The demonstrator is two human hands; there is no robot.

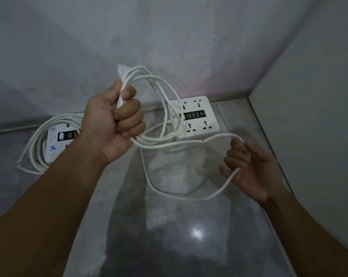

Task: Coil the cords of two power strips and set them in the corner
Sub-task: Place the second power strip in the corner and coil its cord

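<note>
My left hand is raised and shut on several loops of a white cord, with the plug end sticking up above my fist. The cord runs down to a white square power strip lying on the floor by the back wall. A loose length of the same cord sags to the right and passes through the curled fingers of my right hand, which holds it lightly. A second white power strip lies on the floor at left, partly hidden by my left forearm, with its coiled cord around it.
Grey walls meet at the back, and a pale wall rises on the right, forming a corner behind the square strip. The floor is glossy grey tile with a light reflection near the bottom middle.
</note>
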